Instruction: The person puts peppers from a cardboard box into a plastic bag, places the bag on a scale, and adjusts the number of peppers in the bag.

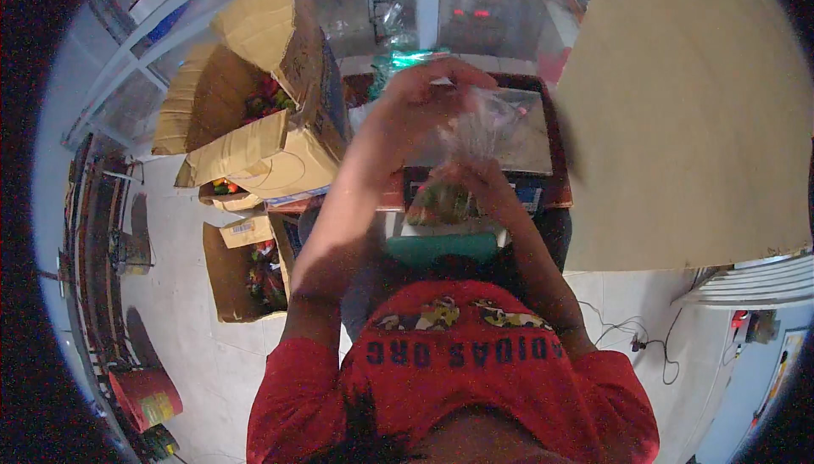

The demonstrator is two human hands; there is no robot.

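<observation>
Before me, a clear plastic bag (446, 202) with green and reddish contents hangs near the front edge of a digital scale. My right hand (480, 178) is closed around the gathered neck of the bag. Above it, my left hand (445, 85) is blurred beside the bag's loose top; whether its fingers grip the plastic cannot be told. Behind the hands lies the scale's flat metal plate (531, 139), with its keypad at the near side. Shiny green plastic (381, 73) lies beyond my left hand.
Large open cardboard boxes (305, 158) with red and green items stand at the left, one lower box (219, 273) on the tiled floor. A big tan board (687, 114) rises at the right. Cables (668, 343) lie on the floor, and a red bin (143, 400) stands lower left.
</observation>
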